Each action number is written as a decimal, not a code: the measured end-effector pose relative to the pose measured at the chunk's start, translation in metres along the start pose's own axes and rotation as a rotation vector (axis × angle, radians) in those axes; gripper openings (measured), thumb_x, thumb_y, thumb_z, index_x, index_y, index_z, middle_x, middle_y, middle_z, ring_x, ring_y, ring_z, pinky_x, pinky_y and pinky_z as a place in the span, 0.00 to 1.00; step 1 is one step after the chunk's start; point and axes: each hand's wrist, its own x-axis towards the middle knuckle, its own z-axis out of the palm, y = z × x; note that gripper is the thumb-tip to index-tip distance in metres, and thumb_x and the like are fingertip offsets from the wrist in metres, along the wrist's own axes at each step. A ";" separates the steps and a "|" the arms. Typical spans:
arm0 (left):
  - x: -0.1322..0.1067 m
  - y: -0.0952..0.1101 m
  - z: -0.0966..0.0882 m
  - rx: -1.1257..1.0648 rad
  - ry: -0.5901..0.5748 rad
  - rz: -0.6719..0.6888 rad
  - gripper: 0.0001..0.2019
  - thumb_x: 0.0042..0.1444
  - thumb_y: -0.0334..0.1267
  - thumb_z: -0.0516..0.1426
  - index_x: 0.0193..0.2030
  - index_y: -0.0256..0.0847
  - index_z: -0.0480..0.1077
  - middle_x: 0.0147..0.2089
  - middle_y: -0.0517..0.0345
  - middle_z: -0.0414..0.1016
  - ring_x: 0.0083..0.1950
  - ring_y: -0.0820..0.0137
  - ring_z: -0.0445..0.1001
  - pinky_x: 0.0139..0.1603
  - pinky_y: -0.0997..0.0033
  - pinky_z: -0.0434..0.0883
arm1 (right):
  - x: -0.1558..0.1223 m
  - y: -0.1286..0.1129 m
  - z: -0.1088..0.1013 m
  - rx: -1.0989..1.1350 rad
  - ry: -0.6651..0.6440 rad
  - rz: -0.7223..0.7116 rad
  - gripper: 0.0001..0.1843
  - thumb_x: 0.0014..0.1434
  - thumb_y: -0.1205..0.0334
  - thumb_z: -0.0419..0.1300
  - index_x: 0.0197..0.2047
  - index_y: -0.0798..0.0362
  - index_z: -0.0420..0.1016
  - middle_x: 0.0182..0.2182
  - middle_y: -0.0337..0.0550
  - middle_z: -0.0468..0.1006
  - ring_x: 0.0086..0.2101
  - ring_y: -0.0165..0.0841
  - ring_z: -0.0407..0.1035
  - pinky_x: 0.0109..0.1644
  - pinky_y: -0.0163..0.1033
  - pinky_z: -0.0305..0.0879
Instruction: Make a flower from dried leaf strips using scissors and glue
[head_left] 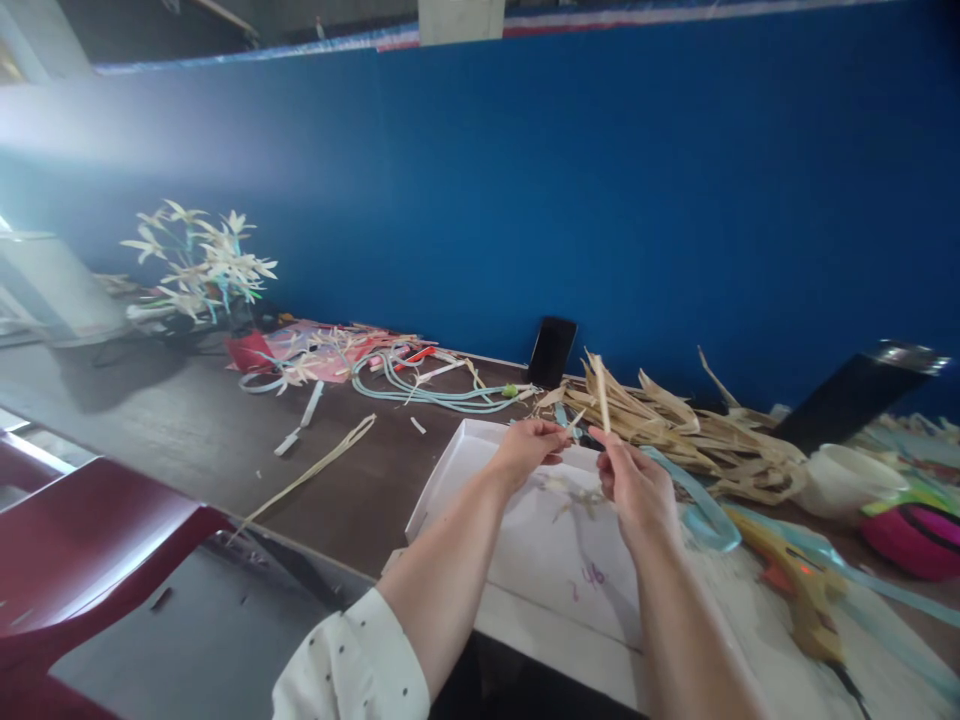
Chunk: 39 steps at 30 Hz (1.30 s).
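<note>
Both my hands are raised over a white shallow tray (457,470) on the dark table. My right hand (634,485) is closed around a pale dried leaf strip (601,392) that stands upright out of its fingers. My left hand (529,445) pinches a small piece at the strip's lower end (576,422). Small scraps of the same dry material lie in the tray under my hands. A heap of dried husk strips (690,425) lies just behind my hands.
A yellow glue gun (799,590) and light blue ribbon (701,510) lie right of the tray. A black phone (551,352) leans on the blue wall. Blue cord loops (420,385), red paper and pale craft flowers (206,262) sit to the left. A dark red chair (97,545) is at near left. A white bowl (844,480) stands at right.
</note>
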 end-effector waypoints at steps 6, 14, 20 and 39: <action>-0.003 0.001 -0.002 0.101 -0.095 -0.014 0.10 0.45 0.39 0.60 0.33 0.35 0.70 0.31 0.54 0.71 0.35 0.74 0.70 0.35 0.73 0.69 | -0.005 -0.001 0.007 -0.042 -0.227 0.076 0.31 0.44 0.47 0.63 0.50 0.53 0.71 0.17 0.35 0.67 0.14 0.23 0.52 0.16 0.30 0.44; -0.004 0.001 -0.003 0.246 -0.125 0.023 0.10 0.48 0.41 0.57 0.33 0.36 0.67 0.32 0.54 0.71 0.34 0.75 0.68 0.30 0.78 0.66 | 0.000 0.009 0.003 -0.108 -0.191 0.002 0.25 0.46 0.49 0.62 0.46 0.53 0.76 0.22 0.39 0.72 0.15 0.23 0.53 0.17 0.31 0.46; -0.002 -0.003 -0.005 0.325 -0.195 -0.010 0.14 0.48 0.47 0.56 0.34 0.37 0.68 0.34 0.56 0.71 0.29 0.78 0.64 0.26 0.79 0.63 | 0.000 0.010 0.001 -0.108 -0.192 0.006 0.26 0.45 0.47 0.62 0.45 0.52 0.76 0.21 0.38 0.71 0.16 0.23 0.53 0.17 0.31 0.46; -0.004 -0.002 0.000 0.518 -0.106 0.434 0.09 0.51 0.37 0.50 0.24 0.37 0.65 0.24 0.62 0.65 0.28 0.77 0.62 0.31 0.78 0.60 | -0.004 0.005 0.005 -0.243 -0.115 -0.201 0.23 0.49 0.48 0.59 0.45 0.53 0.77 0.23 0.42 0.74 0.22 0.28 0.61 0.26 0.34 0.58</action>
